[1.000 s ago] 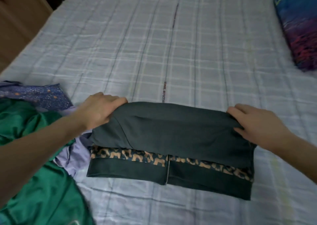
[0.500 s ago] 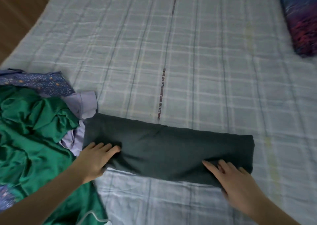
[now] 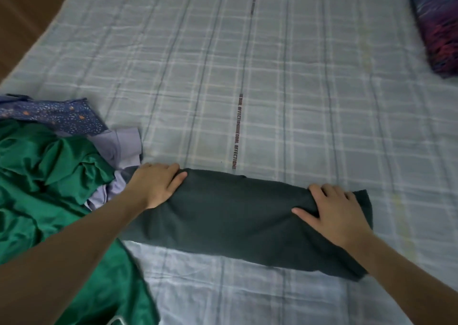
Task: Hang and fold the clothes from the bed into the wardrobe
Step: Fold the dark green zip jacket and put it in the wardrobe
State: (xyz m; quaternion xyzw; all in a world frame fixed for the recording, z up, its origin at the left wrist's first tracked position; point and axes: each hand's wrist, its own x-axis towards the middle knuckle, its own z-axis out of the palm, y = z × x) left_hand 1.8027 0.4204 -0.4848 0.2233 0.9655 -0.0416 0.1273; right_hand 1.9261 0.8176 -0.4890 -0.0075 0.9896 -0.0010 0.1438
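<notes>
A heap of clothes crowds in at my 9 o'clock: a bright green satin garment (image 3: 49, 188) lies partly under my left forearm, with a lilac piece (image 3: 121, 148) and a blue dotted fabric (image 3: 57, 116) behind it. The lilac piece touches the left end of the dark green garment (image 3: 235, 215), which lies folded into a long band across the checked bedsheet (image 3: 272, 89) right in front of me, at 12 o'clock and close. Far off at 2 o'clock, a blue and red patterned pillow (image 3: 438, 24) lies at the edge of the bed. At 10 o'clock, a brown wooden surface (image 3: 22, 19) shows beside the bed.

My left hand (image 3: 156, 185) grips the band's left end, fingers wrapped over its far edge. My right hand (image 3: 334, 213) lies on the right end, fingers curled over the far edge and thumb spread on the cloth. The two hands are well apart, one at each end.

Half a second ago both hands were at the near edge of the band; now they have moved to the far edge. One second ago the leopard-print strip and zip were showing; now they are folded in and hidden.
</notes>
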